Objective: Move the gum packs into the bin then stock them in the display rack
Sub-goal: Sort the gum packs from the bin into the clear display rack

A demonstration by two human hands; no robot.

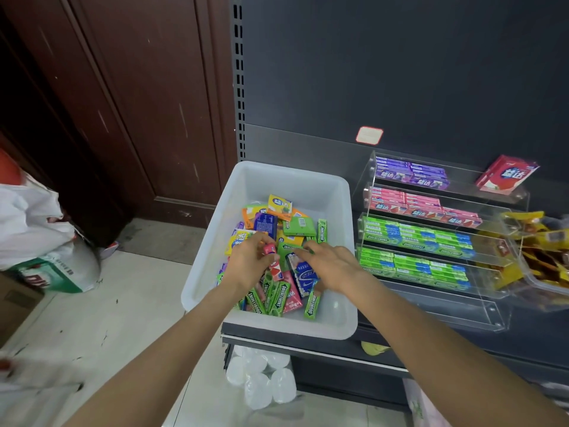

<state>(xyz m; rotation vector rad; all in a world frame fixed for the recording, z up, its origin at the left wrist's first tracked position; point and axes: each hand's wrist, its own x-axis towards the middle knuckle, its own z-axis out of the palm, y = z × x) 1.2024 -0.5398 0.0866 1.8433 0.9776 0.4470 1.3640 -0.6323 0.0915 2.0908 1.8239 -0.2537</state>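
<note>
A translucent white bin (212, 241) sits on the dark shelf and holds several loose gum packs (300, 226) in green, yellow, blue, purple and pink. My left hand (249, 263) is inside the bin and grips pink gum packs (271, 251) in its curled fingers. My right hand (334, 266) reaches into the bin beside it, fingers spread over a blue and white pack (303, 272). To the right stands a clear acrylic display rack (498, 315) with tiers of purple, pink and green packs (415, 238).
A red and white gum box (506, 174) leans on the rack's top right. Yellow snack packets (542, 241) lie in a clear tub at far right. Plastic cups (261, 380) sit under the shelf. White bags (34, 229) stand on the floor at left, by brown wooden doors.
</note>
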